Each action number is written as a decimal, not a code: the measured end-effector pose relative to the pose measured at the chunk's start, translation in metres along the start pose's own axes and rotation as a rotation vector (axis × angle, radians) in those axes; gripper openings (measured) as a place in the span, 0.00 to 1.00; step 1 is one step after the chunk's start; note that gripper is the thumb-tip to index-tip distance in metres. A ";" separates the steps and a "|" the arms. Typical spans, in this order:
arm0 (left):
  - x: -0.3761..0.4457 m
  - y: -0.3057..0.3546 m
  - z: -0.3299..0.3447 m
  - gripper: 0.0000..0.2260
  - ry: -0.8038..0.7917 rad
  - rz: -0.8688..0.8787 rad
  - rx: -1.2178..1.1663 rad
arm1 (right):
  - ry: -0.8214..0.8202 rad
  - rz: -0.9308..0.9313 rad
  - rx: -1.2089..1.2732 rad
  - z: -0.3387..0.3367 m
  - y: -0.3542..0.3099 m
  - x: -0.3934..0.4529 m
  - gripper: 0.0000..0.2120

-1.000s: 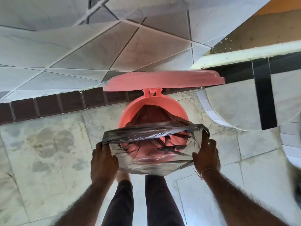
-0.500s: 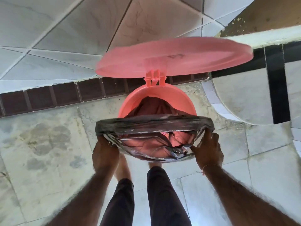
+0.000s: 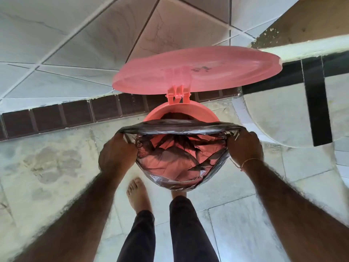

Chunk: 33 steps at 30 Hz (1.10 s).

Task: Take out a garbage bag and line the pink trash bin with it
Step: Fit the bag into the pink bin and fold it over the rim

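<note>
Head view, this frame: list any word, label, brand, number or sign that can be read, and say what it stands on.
No text can be read in this frame.
Pink lid: a small dark mark near its middle, too blurred to read; I cannot tell whether it is writing at all.
Garbage bag, pink trash bin, wall tiles, floor: no print or label visible.
</note>
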<state>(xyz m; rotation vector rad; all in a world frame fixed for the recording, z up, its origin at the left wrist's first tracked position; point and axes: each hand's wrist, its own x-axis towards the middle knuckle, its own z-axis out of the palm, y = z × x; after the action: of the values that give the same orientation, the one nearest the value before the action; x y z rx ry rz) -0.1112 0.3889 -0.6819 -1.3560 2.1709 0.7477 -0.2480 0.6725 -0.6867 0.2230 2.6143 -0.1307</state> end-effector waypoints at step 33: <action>0.049 0.061 0.027 0.15 -0.157 0.323 -0.327 | -0.229 -0.009 0.460 0.002 -0.056 0.047 0.25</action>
<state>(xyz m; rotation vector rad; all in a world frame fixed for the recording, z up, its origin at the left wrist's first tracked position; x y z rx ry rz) -0.1839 0.3972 -0.7215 -1.0542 2.2343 1.3348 -0.2976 0.6235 -0.7091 0.3326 2.3248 -0.7200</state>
